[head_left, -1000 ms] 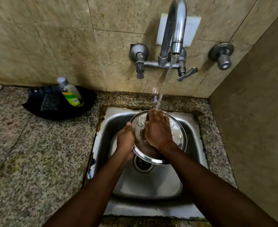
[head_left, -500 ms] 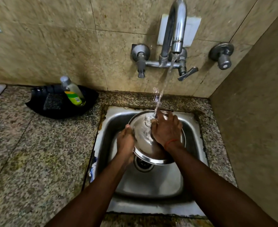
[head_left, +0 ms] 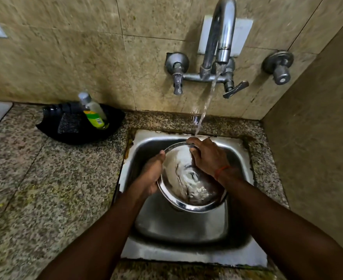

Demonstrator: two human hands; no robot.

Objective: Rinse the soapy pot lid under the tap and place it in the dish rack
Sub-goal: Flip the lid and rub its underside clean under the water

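Note:
A round steel pot lid [head_left: 188, 184] is held tilted over the steel sink [head_left: 178, 227], its inner side facing me and wet. My left hand [head_left: 151, 174] grips its left rim. My right hand [head_left: 209, 156] lies on the lid's upper right part, fingers curled over the far rim. Water runs from the tap [head_left: 223, 35] and falls onto the far rim by my right fingers. No dish rack is in view.
A black tray [head_left: 114, 126] with a sponge [head_left: 69, 123] and a dish soap bottle [head_left: 94, 112] stands on the granite counter [head_left: 35, 188] at the back left. Two valve knobs [head_left: 278, 66] stick out of the tiled wall. A tiled side wall closes the right.
My right hand has slid from the lid's middle up to its far right rim. More of the lid's wet inner face shows. The left hand keeps its grip.

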